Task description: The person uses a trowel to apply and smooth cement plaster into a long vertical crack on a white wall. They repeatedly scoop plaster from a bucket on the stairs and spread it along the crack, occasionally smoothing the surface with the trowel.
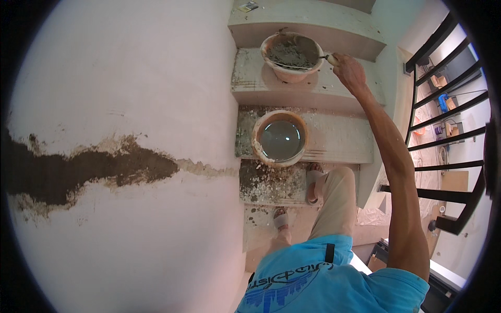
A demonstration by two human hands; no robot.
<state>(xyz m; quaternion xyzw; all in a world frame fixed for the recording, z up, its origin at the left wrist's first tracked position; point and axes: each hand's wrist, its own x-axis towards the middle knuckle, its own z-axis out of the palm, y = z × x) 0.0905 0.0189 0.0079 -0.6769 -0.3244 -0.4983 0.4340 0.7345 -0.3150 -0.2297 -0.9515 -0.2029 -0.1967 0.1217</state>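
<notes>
My right hand is closed round the pale handle of a trowel at the right rim of the upper bucket. The trowel's blade cannot be made out against the grey mortar inside. One stair below stands a second bucket, holding greyish water with bright reflections. To the left, a rough dark band of mortar runs across the white wall and narrows toward the stairs. My left hand is out of view.
Mortar crumbs and stains lie on the stair treads around my feet. A black metal railing runs along the right side, with a lower floor holding tools and boxes beyond it. A small packet lies on the top visible stair.
</notes>
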